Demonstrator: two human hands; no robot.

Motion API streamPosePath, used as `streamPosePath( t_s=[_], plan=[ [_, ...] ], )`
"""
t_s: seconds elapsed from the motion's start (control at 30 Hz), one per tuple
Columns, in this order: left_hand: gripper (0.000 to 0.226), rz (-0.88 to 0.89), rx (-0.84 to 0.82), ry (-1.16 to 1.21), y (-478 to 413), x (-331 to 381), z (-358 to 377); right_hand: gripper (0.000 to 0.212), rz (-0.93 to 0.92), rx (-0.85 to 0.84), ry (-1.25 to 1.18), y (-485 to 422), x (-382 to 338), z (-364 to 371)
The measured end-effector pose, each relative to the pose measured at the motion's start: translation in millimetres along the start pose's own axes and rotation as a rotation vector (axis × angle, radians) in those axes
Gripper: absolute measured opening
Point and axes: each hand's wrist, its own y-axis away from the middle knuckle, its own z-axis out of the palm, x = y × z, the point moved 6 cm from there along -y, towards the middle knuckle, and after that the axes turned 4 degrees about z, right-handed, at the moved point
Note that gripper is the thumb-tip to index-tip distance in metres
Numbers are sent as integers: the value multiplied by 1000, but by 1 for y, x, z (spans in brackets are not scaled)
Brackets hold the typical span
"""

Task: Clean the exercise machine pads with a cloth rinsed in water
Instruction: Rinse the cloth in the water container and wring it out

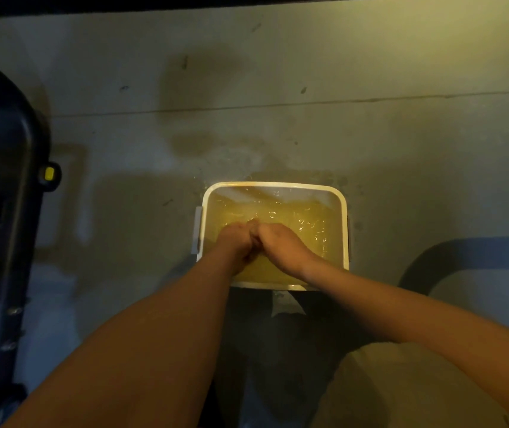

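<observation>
A white square bucket (273, 184) stands on the concrete floor, filled with rippling yellowish water. Both of my hands are dipped into it, pressed together knuckle to knuckle. My left hand (236, 239) and my right hand (281, 245) have their fingers curled around a yellow cloth (262, 268), which is mostly under water and hard to tell from the water. A small bunch of it shows between the two hands.
A black exercise machine frame (15, 149) with a yellow knob (50, 173) runs down the left edge. A dark curved bar (463, 251) lies on the floor at the right. Wet patches (216, 143) mark the floor behind the bucket.
</observation>
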Motion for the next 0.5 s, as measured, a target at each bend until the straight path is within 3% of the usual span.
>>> streamPosePath(
  t_s=[0.1,0.23,0.3,0.4,0.5],
  plan=[
    [28,-12,-102,-37,3,12,15,41,-120,124,150,-3,3,-13],
    [39,36,-155,-20,-1,15,22,36,-15,171,412,-14,20,-29],
    [37,62,-119,-243,-2,16,20,29,139,199,508,-22,36,-37],
    [18,230,9,-708,-2,27,12,35,369,211,382,-25,53,-42],
    [70,370,-161,-935,3,20,20,33,271,-31,241,-16,29,-34]
  ],
)
